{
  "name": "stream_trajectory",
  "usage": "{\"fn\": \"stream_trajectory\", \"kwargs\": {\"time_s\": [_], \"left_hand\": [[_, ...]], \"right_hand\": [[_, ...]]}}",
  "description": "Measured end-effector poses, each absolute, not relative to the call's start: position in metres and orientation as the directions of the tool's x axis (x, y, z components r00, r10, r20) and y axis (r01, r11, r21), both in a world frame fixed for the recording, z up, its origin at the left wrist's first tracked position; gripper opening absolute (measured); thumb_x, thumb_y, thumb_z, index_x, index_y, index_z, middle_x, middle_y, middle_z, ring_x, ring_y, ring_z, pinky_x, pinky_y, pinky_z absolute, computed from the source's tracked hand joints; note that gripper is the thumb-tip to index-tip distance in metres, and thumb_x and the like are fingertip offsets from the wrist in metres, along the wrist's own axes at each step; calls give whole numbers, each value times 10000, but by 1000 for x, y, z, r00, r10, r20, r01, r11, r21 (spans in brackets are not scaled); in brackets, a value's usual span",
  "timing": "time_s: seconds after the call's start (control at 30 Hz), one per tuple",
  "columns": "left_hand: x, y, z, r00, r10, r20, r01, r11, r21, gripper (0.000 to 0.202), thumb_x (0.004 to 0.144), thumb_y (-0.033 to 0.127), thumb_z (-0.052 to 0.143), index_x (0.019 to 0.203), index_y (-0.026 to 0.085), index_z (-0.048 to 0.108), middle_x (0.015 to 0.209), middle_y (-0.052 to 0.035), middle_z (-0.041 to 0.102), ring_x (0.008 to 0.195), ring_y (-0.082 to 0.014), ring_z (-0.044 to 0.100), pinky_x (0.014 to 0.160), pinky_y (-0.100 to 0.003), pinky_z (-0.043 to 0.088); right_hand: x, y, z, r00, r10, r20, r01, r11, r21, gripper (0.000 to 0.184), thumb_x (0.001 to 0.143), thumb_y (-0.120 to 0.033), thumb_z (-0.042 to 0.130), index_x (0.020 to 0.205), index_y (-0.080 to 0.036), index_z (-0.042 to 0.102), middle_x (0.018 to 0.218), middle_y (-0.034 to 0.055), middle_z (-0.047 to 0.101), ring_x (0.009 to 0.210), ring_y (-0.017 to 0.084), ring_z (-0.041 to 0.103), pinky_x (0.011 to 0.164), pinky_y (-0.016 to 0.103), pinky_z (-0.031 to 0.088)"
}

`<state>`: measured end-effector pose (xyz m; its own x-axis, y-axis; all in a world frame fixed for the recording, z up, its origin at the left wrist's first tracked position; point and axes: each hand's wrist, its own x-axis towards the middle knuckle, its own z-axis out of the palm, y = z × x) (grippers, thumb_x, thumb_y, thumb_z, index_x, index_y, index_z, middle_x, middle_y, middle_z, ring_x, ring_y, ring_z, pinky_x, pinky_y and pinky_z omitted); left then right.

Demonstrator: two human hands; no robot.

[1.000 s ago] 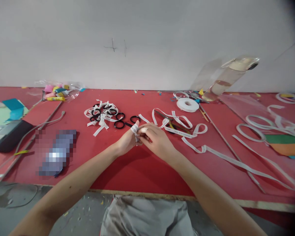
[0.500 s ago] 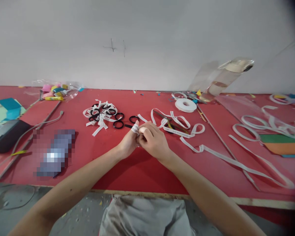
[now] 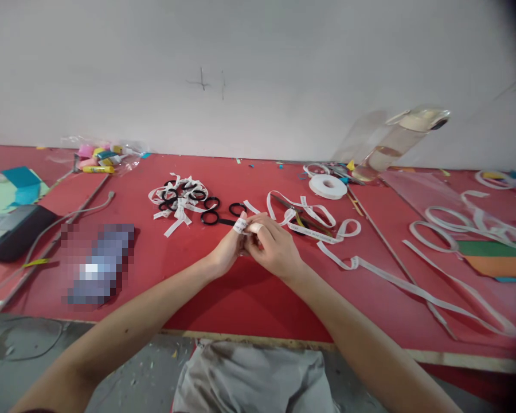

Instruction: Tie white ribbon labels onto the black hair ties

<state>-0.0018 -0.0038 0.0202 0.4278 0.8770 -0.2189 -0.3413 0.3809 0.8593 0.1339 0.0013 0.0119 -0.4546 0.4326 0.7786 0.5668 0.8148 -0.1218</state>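
Observation:
My left hand (image 3: 226, 252) and my right hand (image 3: 274, 245) meet above the red table, fingertips pinched together. A white printed ribbon (image 3: 239, 224) is looped around my left thumb, and my right fingers grip it. What else lies between the fingers is hidden. Just beyond my hands lie black rings (image 3: 210, 217), like hair ties, and a short black strip (image 3: 227, 221) reaches toward my left thumb. A pile of black rings tied with white ribbon bows (image 3: 181, 198) sits farther left. Scissors (image 3: 298, 215) rest among loose printed ribbon (image 3: 316, 232) to the right of my right hand.
A white ribbon roll (image 3: 327, 186) and a tilted clear bottle (image 3: 391, 146) are at the back right. Long ribbon strips (image 3: 417, 289) trail across the right side. On the left lie a blurred-out flat object (image 3: 101, 264), a cable (image 3: 83, 211) and a dark device (image 3: 19, 229).
The view has shifted slightly. My hands stay together with the ribbon around my left thumb, and my right fingers have moved only a little.

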Motion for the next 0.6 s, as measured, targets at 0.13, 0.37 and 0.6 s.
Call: {"fn": "stream_trajectory", "kwargs": {"time_s": [0.13,0.37,0.6], "left_hand": [[-3,-2,20,428,879,-208,-333,368,868,654,855,726,451,1101,162,675,650,2,512,611,-120,438,537,-219,277],[-2,-2,21,454,876,-160,-345,339,875,667,812,741,502,1131,172,643,630,35,409,523,-78,266,505,-222,149],[-8,10,6,548,812,-200,-244,384,891,517,835,687,521,814,171,513,615,64,274,493,-67,211,473,-213,80]], "right_hand": [[140,2,16,-494,457,739,482,852,-204,161,879,-91,521,999,-189,566,967,126,682,979,260,657,794,409,579],[139,0,11,-374,510,775,523,806,-278,110,925,-122,531,883,-213,578,873,69,698,855,203,686,745,338,570],[147,6,7,-418,631,654,488,763,-424,137,916,-195,614,783,-205,583,855,42,727,797,182,702,710,290,529]]}}
